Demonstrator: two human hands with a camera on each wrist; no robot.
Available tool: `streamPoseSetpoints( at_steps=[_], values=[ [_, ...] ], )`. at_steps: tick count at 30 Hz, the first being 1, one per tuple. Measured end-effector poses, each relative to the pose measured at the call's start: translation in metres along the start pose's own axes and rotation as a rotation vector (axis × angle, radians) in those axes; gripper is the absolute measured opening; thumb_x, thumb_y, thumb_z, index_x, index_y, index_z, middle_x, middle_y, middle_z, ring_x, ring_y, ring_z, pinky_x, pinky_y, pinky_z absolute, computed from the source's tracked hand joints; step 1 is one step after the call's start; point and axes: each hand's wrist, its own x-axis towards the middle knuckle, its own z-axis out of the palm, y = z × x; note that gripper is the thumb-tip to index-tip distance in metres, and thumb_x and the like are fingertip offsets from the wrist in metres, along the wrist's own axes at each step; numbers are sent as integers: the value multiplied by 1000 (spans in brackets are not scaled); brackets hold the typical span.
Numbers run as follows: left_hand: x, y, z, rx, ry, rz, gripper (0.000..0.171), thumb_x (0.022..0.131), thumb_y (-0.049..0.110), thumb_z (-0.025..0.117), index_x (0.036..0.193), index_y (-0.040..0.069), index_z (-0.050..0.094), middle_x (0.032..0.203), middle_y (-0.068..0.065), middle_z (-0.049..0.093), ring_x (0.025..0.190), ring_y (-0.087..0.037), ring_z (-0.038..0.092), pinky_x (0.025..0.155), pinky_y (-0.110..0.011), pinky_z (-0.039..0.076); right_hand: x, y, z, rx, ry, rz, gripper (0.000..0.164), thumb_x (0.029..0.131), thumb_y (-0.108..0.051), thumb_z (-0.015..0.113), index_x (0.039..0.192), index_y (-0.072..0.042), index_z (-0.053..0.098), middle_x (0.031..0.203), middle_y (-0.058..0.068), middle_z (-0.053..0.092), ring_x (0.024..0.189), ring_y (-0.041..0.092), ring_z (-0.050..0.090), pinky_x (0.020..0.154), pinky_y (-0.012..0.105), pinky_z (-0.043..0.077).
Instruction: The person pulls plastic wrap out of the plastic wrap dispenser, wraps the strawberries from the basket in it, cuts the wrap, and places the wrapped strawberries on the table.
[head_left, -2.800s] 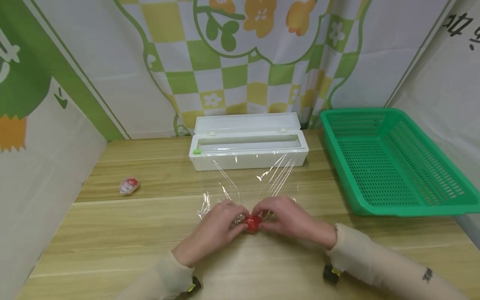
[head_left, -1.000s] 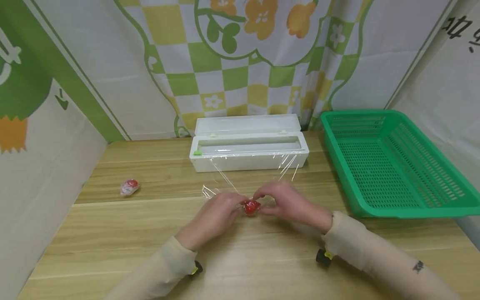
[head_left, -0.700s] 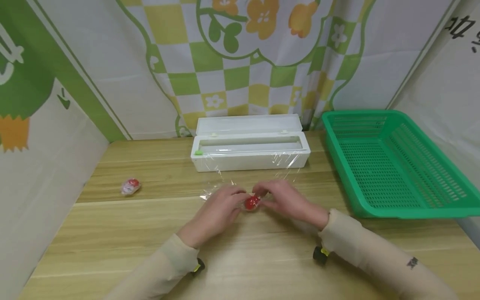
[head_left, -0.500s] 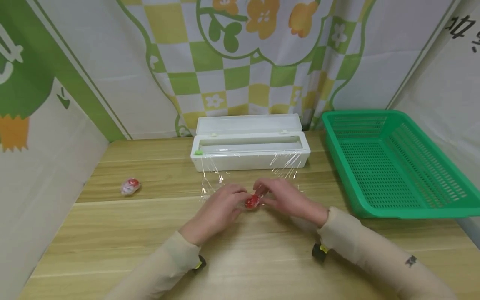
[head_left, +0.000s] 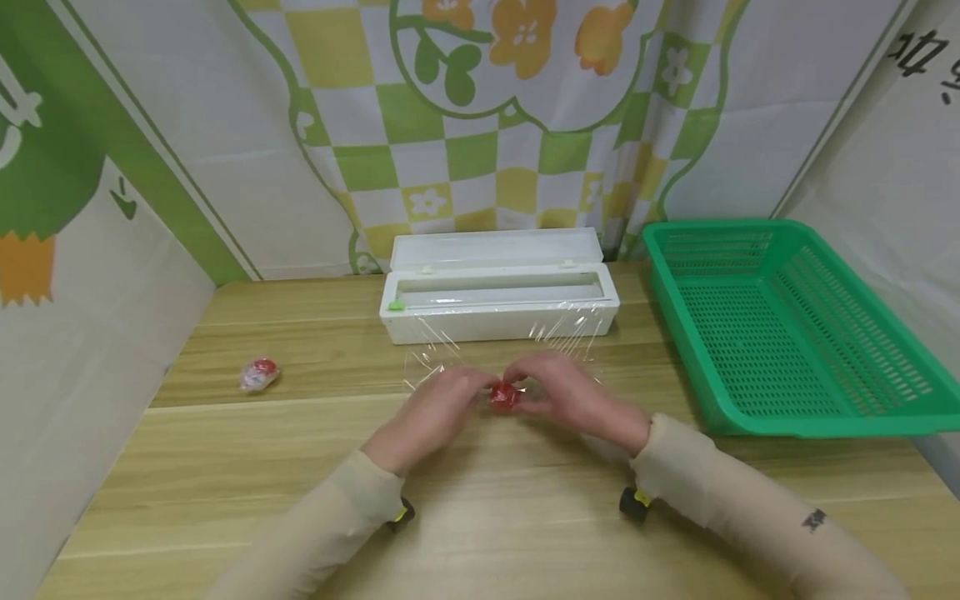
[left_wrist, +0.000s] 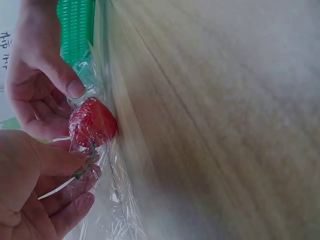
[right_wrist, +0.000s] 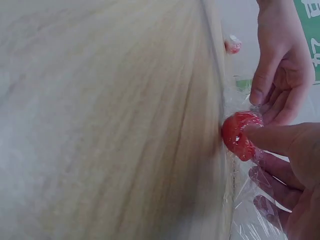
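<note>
A small red fruit point(head_left: 503, 397) with a green stem point(left_wrist: 86, 164) sits between my two hands, covered in clear plastic wrap point(left_wrist: 120, 195). The film runs from the fruit to a white wrap dispenser point(head_left: 498, 323) standing behind it with its lid up. My left hand point(head_left: 442, 408) pinches film at the stem side of the fruit, in the left wrist view. From the other side my right hand point(head_left: 573, 400) holds the wrapped fruit. Its thumb lies on the red surface in the right wrist view, its other fingers behind the film.
Another wrapped red piece point(head_left: 259, 375) lies on the wooden table point(head_left: 300, 467) at the left. At the right stands a green perforated basket point(head_left: 757, 350). A patterned cloth point(head_left: 480, 158) hangs behind the dispenser, and a green slider point(head_left: 396, 307) sits on the dispenser's left end.
Both hands and the red fruit have moved forward across the table, closer to the dispenser. The stretch of film between fruit and dispenser is shorter. Dispenser, basket and other wrapped piece stay put.
</note>
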Motion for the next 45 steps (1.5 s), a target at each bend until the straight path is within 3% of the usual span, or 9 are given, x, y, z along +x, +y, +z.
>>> streamPoseSetpoints(
  at_steps=[5, 9, 14, 20, 25, 29, 33, 39, 45],
  values=[
    [1, 0, -1, 51, 18, 5, 33, 88, -1, 67, 119, 12, 68, 113, -6, 72, 107, -24, 64, 97, -40, 54, 2, 3, 3, 62, -4, 83, 25, 83, -19, 80, 104, -13, 66, 100, -2, 75, 95, 14, 71, 87, 32, 59],
    [3, -1, -1, 91, 74, 65, 39, 83, 0, 73, 120, 12, 68, 118, -5, 68, 114, -24, 62, 102, -39, 51, 5, 9, 4, 106, -15, 123, 33, 85, -15, 78, 111, -10, 60, 104, 3, 75, 97, 15, 72, 90, 33, 58],
    [6, -4, 1, 83, 96, 107, 35, 83, -1, 75, 115, 13, 71, 111, -1, 70, 108, -21, 65, 99, -36, 53, 7, 12, 2, 141, -46, 151, 35, 86, -12, 75, 115, -7, 57, 109, 7, 75, 100, 17, 72, 95, 34, 57],
    [12, -5, -1, 3, 35, 15, 35, 85, -8, 68, 111, 15, 72, 108, 1, 74, 105, -19, 68, 97, -36, 54, 8, 7, -2, 49, 3, 124, 34, 82, -17, 80, 113, -10, 66, 111, 5, 73, 104, 20, 69, 92, 36, 58],
    [17, -6, -5, -43, -35, -73, 40, 84, -12, 64, 111, 17, 71, 108, 1, 73, 104, -18, 68, 95, -35, 55, 10, 6, 0, 41, 18, 103, 38, 77, -18, 85, 110, -12, 66, 106, 3, 73, 100, 17, 69, 90, 34, 58],
    [19, -8, -5, -41, -50, -99, 37, 88, -5, 65, 116, 18, 68, 111, -1, 73, 106, -21, 66, 96, -39, 55, 13, 8, 3, 33, 10, 134, 36, 78, -19, 84, 109, -14, 65, 104, 0, 74, 98, 15, 69, 88, 32, 58],
    [18, -9, -4, 6, -12, -56, 34, 87, 2, 70, 118, 16, 68, 117, -3, 70, 113, -23, 63, 100, -41, 52, 16, 11, 4, 50, 12, 160, 31, 81, -21, 82, 107, -15, 66, 100, -1, 74, 95, 14, 69, 87, 32, 58],
    [17, -10, -3, 93, 61, 35, 46, 77, -3, 78, 119, 14, 68, 122, -5, 66, 118, -25, 59, 104, -40, 50, 18, 16, 1, 106, -3, 190, 30, 84, -19, 79, 108, -10, 64, 102, 4, 75, 96, 18, 71, 88, 36, 59],
    [22, -15, -2, 61, 37, 14, 47, 82, -11, 67, 121, 15, 68, 120, -3, 69, 115, -24, 62, 103, -38, 51, 20, 19, 1, 125, -8, 192, 28, 87, -19, 76, 111, -9, 63, 107, 7, 75, 99, 19, 72, 92, 38, 58]
  ],
)
